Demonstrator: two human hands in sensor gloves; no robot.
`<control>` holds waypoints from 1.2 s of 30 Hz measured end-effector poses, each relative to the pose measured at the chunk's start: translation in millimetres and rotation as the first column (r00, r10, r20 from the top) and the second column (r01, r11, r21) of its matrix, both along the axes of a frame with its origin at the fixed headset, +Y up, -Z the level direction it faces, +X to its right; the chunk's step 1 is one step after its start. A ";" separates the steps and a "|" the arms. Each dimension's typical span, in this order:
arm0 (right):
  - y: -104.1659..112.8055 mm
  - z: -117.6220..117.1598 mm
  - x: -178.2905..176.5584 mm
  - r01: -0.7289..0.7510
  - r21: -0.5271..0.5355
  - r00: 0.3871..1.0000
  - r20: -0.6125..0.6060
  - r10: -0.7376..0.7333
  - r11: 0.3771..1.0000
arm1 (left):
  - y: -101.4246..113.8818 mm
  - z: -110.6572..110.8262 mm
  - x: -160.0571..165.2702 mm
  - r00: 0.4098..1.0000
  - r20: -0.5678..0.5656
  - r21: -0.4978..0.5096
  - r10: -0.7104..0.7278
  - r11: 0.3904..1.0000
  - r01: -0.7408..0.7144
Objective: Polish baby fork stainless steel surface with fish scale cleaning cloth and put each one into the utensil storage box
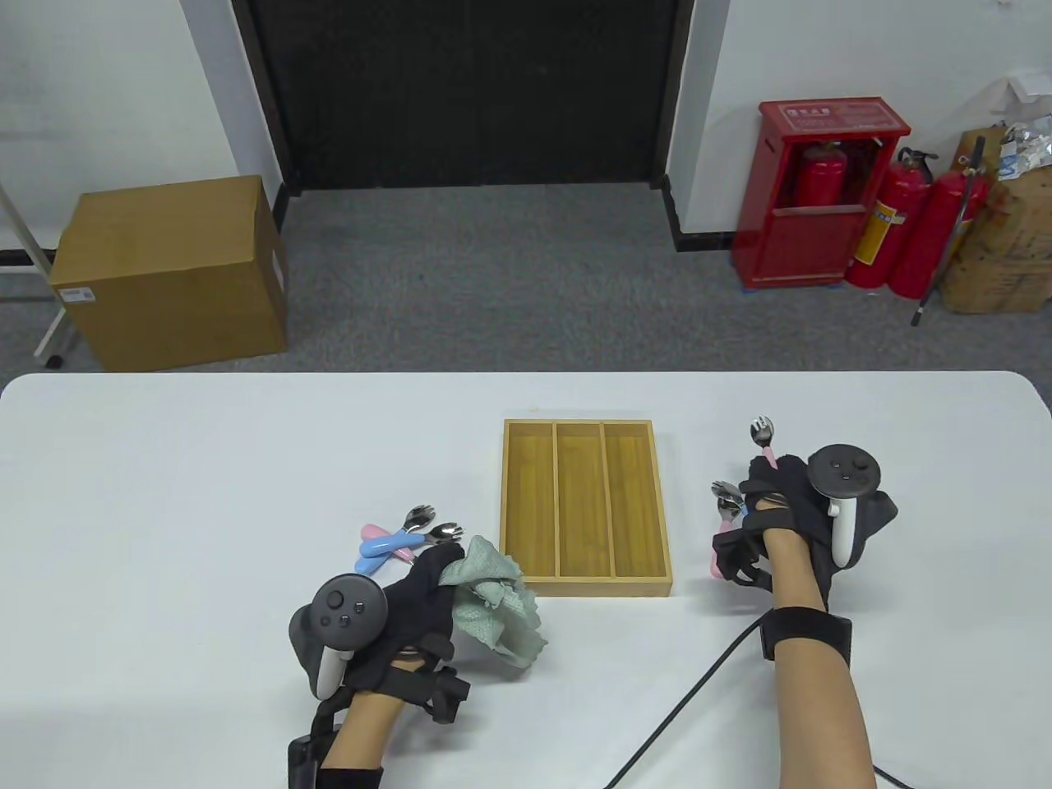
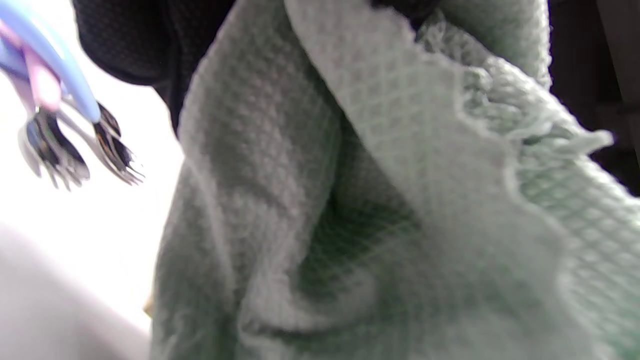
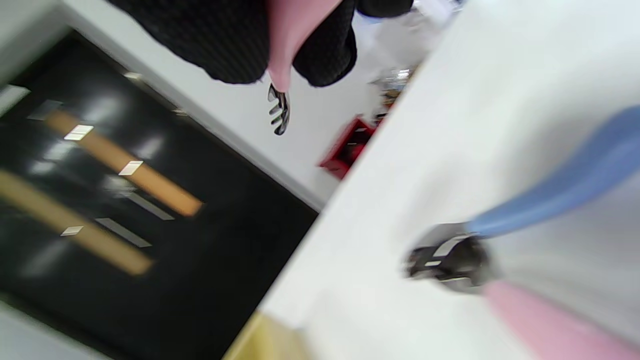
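Note:
My left hand [image 1: 427, 579] grips a crumpled pale-green fish scale cloth [image 1: 497, 612] just left of the wooden storage box [image 1: 585, 427]; the cloth [image 2: 380, 200] fills the left wrist view. Two baby forks, one blue-handled [image 1: 403, 542] and one pink-handled [image 1: 380, 532], lie on the table beyond that hand, with their steel heads [image 2: 80, 150] at the left of the left wrist view. My right hand [image 1: 772, 485], right of the box, holds a pink-handled fork [image 1: 764, 436] whose head [image 3: 279, 110] points away. Two more forks [image 1: 725, 509] lie under that hand, blue [image 3: 560, 200] and pink [image 3: 545, 320].
The storage box has three long compartments, all bare wood. A black cable [image 1: 699, 699] runs from the right wrist across the white table [image 1: 205, 493] toward the near edge. Beyond the table stand a cardboard box [image 1: 168, 271] and red fire extinguishers [image 1: 896, 222].

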State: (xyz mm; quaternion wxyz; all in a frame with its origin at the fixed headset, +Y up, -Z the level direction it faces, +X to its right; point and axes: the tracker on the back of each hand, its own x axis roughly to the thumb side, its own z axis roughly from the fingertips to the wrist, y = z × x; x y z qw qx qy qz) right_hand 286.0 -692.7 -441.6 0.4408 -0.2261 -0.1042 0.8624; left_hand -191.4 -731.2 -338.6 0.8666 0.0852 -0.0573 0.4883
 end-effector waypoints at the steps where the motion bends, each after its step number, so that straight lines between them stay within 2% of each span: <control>1: 8.5 6.2 -8.9 0.017 0.063 0.998 -0.067 -0.012 0.998 | -2.9 -1.1 -2.3 0.998 -0.003 -0.020 0.057 0.998 -0.057; 5: 28.4 32.8 -43.7 0.137 0.205 0.968 -0.237 -0.087 0.969 | -13.0 -4.2 -9.2 0.971 -0.016 -0.085 0.238 0.968 -0.238; 8: 34.8 56.3 -77.4 0.265 0.247 0.903 -0.402 -0.150 0.932 | -20.0 -6.4 -13.6 0.932 -0.020 -0.124 0.361 0.924 -0.361; 12: 32.1 84.2 -121.9 0.357 0.230 0.797 -0.581 -0.166 0.905 | -26.2 -9.0 -17.4 0.869 0.000 -0.160 0.495 0.857 -0.489; 15: 20.0 100.6 -151.0 0.366 0.195 0.732 -0.663 -0.153 0.910 | -29.4 -10.6 -17.6 0.833 0.031 -0.185 0.553 0.822 -0.539; 19: -3.3 109.7 -173.1 0.409 0.107 0.671 -0.708 -0.219 0.906 | -33.7 -11.9 -12.9 0.783 0.062 -0.218 0.619 0.774 -0.595; 24: -28.7 115.3 -185.0 0.521 0.017 0.633 -0.678 -0.373 0.853 | -37.8 -12.1 1.6 0.702 0.141 -0.289 0.698 0.707 -0.645; 27: -34.6 117.5 -190.2 0.488 -0.014 0.615 -0.704 -0.355 0.873 | -39.0 -10.0 10.9 0.642 0.176 -0.316 0.747 0.660 -0.682; 32: -36.7 124.9 -204.8 0.439 -0.051 0.573 -0.753 -0.323 0.897 | -36.4 -3.3 26.0 0.500 0.204 -0.341 0.842 0.540 -0.770; 36: -42.8 127.7 -211.4 0.368 -0.078 0.543 -0.791 -0.282 0.927 | -32.0 -1.6 29.0 0.433 0.245 -0.337 0.867 0.495 -0.801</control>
